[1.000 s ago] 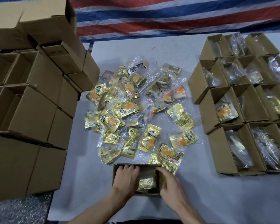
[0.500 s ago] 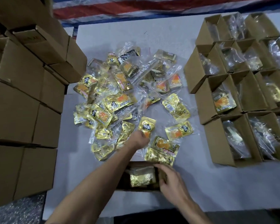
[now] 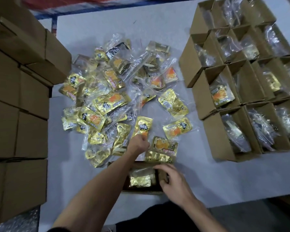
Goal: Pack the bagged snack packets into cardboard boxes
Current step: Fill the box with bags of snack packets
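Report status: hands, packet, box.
Left hand gripping near end of gold packet. Right hand holding right wall of open box, one bagged packet inside. Loose packets lie against box's far edge.

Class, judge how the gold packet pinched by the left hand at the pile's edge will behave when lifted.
Probably floppy: the gold packet sits in a loose, crinkled clear bag. Likely light, since the left hand pinches one end. Glossy film may slip.
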### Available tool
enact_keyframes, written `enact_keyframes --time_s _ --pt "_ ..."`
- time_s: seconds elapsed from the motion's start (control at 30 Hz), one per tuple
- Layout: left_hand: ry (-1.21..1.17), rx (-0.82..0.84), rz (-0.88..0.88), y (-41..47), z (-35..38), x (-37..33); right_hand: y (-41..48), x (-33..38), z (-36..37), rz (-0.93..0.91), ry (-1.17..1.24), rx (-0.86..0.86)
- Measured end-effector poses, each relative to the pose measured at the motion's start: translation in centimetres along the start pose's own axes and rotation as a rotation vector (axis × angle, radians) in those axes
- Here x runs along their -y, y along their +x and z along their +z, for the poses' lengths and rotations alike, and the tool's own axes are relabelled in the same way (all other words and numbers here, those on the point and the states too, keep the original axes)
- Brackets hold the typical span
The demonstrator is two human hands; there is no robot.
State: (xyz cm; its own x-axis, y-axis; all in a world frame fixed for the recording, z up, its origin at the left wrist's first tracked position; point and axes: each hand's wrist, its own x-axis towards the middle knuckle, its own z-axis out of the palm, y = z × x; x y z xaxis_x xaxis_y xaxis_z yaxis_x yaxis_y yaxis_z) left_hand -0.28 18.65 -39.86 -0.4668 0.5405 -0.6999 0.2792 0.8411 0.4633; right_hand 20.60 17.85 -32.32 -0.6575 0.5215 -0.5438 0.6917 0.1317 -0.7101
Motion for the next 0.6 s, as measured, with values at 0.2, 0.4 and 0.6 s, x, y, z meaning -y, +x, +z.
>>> enact_keyframes --time_s 0.2,0.4,0.6 --pt "-0.367 0.038 0.110 -2.6 -3.5 -0.3 0.4 0.1 0.2 -0.007 -0.017 -0.056" --pt "-0.473 -0.075 0.102 -5.0 -7.3 0.3 0.7 0.4 0.2 0.018 -0.020 -0.017" --pt "-0.719 -0.176 0.147 -6.9 -9.0 1.5 0.4 0.8 0.5 -0.020 -0.071 -0.047"
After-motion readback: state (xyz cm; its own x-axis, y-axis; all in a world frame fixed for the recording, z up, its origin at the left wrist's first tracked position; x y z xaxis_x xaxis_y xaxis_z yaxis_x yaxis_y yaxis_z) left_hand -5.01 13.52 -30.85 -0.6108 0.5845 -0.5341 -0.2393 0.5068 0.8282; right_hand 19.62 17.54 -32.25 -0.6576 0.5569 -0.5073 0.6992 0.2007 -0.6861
